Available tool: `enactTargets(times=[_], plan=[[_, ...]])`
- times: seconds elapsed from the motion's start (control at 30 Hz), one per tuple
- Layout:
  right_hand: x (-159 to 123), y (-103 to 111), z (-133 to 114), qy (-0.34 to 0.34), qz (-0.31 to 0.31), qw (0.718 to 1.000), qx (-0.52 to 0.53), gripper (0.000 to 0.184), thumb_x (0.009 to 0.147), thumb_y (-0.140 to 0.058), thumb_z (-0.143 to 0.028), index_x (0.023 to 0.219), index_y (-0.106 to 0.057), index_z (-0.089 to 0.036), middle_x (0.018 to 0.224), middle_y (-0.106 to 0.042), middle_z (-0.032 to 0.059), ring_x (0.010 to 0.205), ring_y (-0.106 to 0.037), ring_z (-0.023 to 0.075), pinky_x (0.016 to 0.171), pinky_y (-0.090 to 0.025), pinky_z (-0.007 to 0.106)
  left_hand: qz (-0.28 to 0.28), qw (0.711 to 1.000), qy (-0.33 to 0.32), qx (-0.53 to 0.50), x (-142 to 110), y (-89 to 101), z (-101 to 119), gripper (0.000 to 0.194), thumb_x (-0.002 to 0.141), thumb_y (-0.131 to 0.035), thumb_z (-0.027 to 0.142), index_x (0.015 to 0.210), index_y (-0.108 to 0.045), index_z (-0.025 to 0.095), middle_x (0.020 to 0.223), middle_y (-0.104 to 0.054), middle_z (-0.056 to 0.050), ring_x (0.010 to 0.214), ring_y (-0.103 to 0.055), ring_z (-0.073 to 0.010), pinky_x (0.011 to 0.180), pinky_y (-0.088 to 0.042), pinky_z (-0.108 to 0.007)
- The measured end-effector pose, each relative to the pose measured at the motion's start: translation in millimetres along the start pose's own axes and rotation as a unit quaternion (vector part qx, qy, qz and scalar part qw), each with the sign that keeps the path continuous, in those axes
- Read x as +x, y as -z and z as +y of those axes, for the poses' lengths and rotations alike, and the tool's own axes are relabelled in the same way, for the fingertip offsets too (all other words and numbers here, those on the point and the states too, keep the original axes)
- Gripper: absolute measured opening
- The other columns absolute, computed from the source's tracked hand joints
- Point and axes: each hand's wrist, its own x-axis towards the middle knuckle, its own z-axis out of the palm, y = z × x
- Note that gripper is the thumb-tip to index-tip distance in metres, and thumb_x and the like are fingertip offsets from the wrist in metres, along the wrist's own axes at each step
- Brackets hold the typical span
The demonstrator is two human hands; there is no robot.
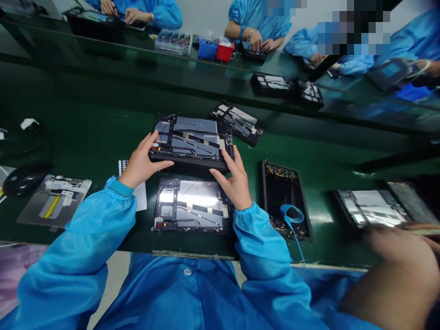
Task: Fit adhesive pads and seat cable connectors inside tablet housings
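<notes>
My left hand (142, 160) grips the left end of a black box-like holder (192, 165), thumb along its front side and fingers over the top edge. My right hand (237, 181) has hold of its right end the same way. An opened tablet (195, 140) lies on top of the holder, its grey batteries and black flex cables showing. Just in front of it, nearer my body, another opened tablet (192, 206) rests flat on the green bench. Behind my right hand, a third opened tablet (237, 120) lies at an angle.
Right of my hands stands a black tray (304, 201) with small brass-coloured screws and a blue strap (292, 214). A co-worker's blurred arm (398, 266) reaches in at the right. At the left lie a flat panel (30, 211) and a black mouse (25, 178). Co-workers sit across the raised shelf.
</notes>
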Motion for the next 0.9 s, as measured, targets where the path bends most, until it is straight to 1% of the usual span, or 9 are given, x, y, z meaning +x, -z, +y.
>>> enactTargets(times=[0.2, 0.3, 0.37, 0.43, 0.5, 0.57, 0.6, 0.73, 0.9], plan=[[7, -5, 1, -0.004, -0.005, 1.0, 0.004, 0.063, 0.096, -0.059, -0.053, 0.153, -0.044, -0.029, 0.169, -0.019, 0.0067, 0.155, -0.025, 0.0299, 0.124, -0.032, 0.047, -0.004, 1.0, 0.004, -0.019, 7, -0.7, -3, 0.097, 0.077, -0.082, 0.047, 0.157, -0.032, 0.026, 0.163, -0.037, -0.009, 0.151, -0.034, -0.0318, 0.125, -0.029, -0.046], [-2, -1, 4, -0.006, -0.007, 1.0, 0.009, 0.074, 0.096, -0.057, -0.055, 0.159, -0.029, -0.029, 0.17, -0.018, 0.0074, 0.156, -0.023, 0.0292, 0.124, -0.03, 0.048, 0.012, 0.998, 0.002, -0.064, -2, -0.1, -4, 0.111, 0.074, -0.083, 0.055, 0.161, -0.019, 0.027, 0.168, -0.024, -0.011, 0.154, -0.026, -0.034, 0.126, -0.027, -0.047], [-25, 7, 6, -0.041, 0.007, 0.999, 0.002, 0.083, 0.097, -0.055, -0.055, 0.163, -0.013, -0.027, 0.169, -0.018, 0.0103, 0.154, -0.026, 0.0295, 0.123, -0.031, 0.05, 0.046, 0.992, 0.034, -0.115, -29, -0.2, -1, 0.119, 0.075, -0.079, 0.061, 0.163, -0.005, 0.029, 0.171, -0.01, -0.011, 0.156, -0.019, -0.0347, 0.126, -0.026, -0.048], [-63, 15, 6, -0.103, 0.024, 0.994, -0.028, 0.079, 0.1, -0.051, -0.054, 0.163, -0.013, -0.025, 0.166, -0.025, 0.0137, 0.149, -0.035, 0.031, 0.12, -0.035, 0.053, 0.063, 0.981, 0.101, -0.156, -73, -3.8, 2, 0.107, 0.084, -0.068, 0.064, 0.162, -0.004, 0.032, 0.172, -0.009, -0.009, 0.155, -0.022, -0.033, 0.125, -0.027, -0.049], [-106, 19, 4, -0.146, 0.016, 0.986, -0.083, 0.063, 0.101, -0.046, -0.054, 0.154, -0.04, -0.022, 0.154, -0.044, 0.0169, 0.142, -0.043, 0.0346, 0.114, -0.039, 0.057, -0.002, 0.973, 0.174, -0.155, -123, -13.5, 4, 0.083, 0.092, -0.057, 0.063, 0.16, -0.021, 0.033, 0.168, -0.027, -0.008, 0.151, -0.033, -0.0315, 0.124, -0.029, -0.051], [-145, 16, 2, -0.168, 0.001, 0.979, -0.117, 0.054, 0.099, -0.048, -0.057, 0.137, -0.061, -0.021, 0.131, -0.059, 0.0173, 0.125, -0.055, 0.0357, 0.107, -0.044, 0.058, -0.067, 0.975, 0.175, -0.121, -166, -27.8, 3, 0.073, 0.094, -0.054, 0.06, 0.158, -0.032, 0.03, 0.165, -0.034, -0.008, 0.152, -0.032, -0.0316, 0.124, -0.026, -0.053], [-160, 12, 1, -0.179, 0.007, 0.977, -0.115, 0.051, 0.099, -0.048, -0.056, 0.131, -0.065, -0.021, 0.123, -0.061, 0.0164, 0.118, -0.058, 0.0341, 0.104, -0.046, 0.056, -0.064, 0.979, 0.162, -0.103, -181, -35.0, 2, 0.074, 0.094, -0.054, 0.059, 0.158, -0.032, 0.029, 0.165, -0.034, -0.009, 0.152, -0.031, -0.0315, 0.124, -0.025, -0.053], [-191, -1, -4, -0.188, 0.036, 0.981, -0.041, 0.043, 0.099, -0.053, -0.051, 0.125, -0.069, -0.021, 0.116, -0.065, 0.014, 0.111, -0.063, 0.0298, 0.101, -0.05, 0.046, -0.018, 0.984, 0.156, -0.089, -207, -48.0, -4, 0.07, 0.095, -0.05, 0.056, 0.157, -0.036, 0.027, 0.162, -0.039, -0.007, 0.15, -0.036, -0.0305, 0.122, -0.029, -0.049], [-206, -4, -24, -0.225, 0.059, 0.97, 0.072, 0.048, 0.103, -0.047, -0.046, 0.144, -0.055, -0.021, 0.136, -0.065, 0.0097, 0.131, -0.058, 0.0267, 0.107, -0.049, 0.037, 0.018, 0.979, 0.18, -0.093, -224, -28.6, 6, 0.068, 0.093, -0.056, 0.054, 0.155, -0.04, 0.032, 0.16, -0.042, -0.002, 0.147, -0.039, -0.0302, 0.119, -0.031, -0.046]])
